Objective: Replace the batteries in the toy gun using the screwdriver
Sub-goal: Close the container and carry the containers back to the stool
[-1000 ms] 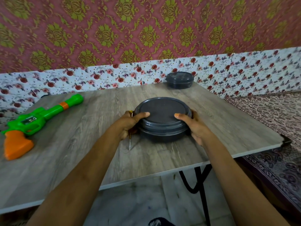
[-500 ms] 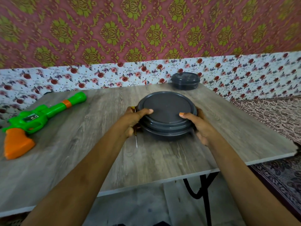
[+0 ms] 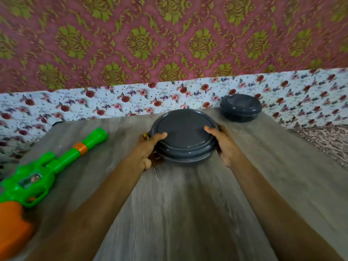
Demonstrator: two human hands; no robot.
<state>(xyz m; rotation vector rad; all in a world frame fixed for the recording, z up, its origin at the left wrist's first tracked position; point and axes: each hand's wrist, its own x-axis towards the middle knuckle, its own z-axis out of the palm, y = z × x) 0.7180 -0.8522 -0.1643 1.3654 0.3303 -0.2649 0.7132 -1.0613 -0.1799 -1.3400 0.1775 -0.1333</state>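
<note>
Centrally, the left hand (image 3: 146,149) and right hand (image 3: 224,146) clasp opposite sides of a round dark grey container (image 3: 184,136) with its lid on, each thumb lying on the lid's rim while the fingers curl round the side. The left hand also grips the screwdriver (image 3: 145,136) against the container: its yellowish handle end peeps above the knuckles and the thin shaft pokes down below the palm towards the desk (image 3: 188,213). Whether the container rests on the desk or is just above it I cannot tell. Behind and to the right, near the desk's far edge, sits a smaller grey container (image 3: 241,108), lidded too. Well apart to the left, the green and orange toy gun (image 3: 37,178) lies flat, untouched, barrel pointing towards the floral band (image 3: 113,102) of the wall.
</note>
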